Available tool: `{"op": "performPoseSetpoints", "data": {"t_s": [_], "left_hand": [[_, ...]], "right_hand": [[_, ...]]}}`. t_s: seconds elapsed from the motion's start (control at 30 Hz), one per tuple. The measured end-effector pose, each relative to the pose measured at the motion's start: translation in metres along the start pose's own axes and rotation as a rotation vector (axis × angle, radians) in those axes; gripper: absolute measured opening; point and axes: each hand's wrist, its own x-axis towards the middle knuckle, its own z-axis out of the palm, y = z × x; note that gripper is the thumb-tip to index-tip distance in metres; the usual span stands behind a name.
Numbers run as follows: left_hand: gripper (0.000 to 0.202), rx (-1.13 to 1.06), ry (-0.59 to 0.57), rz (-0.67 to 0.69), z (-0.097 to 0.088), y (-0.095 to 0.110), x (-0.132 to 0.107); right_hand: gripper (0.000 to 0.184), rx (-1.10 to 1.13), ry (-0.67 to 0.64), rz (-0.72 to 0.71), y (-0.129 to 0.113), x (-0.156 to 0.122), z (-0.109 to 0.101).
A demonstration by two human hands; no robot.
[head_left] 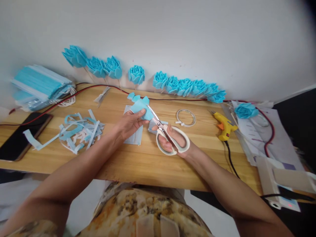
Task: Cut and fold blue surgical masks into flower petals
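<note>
My left hand (129,123) pinches a folded piece of light blue mask fabric (141,108) above the wooden table (138,161). My right hand (172,140) grips white-handled scissors (164,131), fingers through the loops. The blades point up-left and meet the lower right edge of the blue piece. A flat mask piece (134,138) lies under my left hand. Small blue cut pieces (134,96) lie just beyond the held fabric.
A row of blue fabric roses (185,86) leans on the wall. A stack of masks (40,85) and a phone (21,135) lie at the left, cut strips (79,131) beside them. A tape ring (185,117), a yellow glue gun (223,125) and papers (266,138) are at the right.
</note>
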Motion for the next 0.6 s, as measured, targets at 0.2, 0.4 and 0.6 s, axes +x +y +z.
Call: {"op": "performPoseSetpoints", "data": {"t_s": [0.2,0.4,0.6], "left_hand": [[0.022,-0.008,-0.034,0.04,-0.0032,-0.0019,0.0018],[0.024,0.055,-0.073,0.063,-0.0041,-0.0025,0.0015],[0.028,0.095,-0.102,0.053,-0.0049,-0.0039,0.0006]], "right_hand": [[0.058,-0.061,-0.095,-0.036,0.0,-0.0008,-0.0015],[0.056,-0.125,-0.161,-0.066,-0.0024,-0.0009,0.0001],[0.054,-0.147,-0.162,-0.092,-0.0046,-0.0008,0.0002]]}}
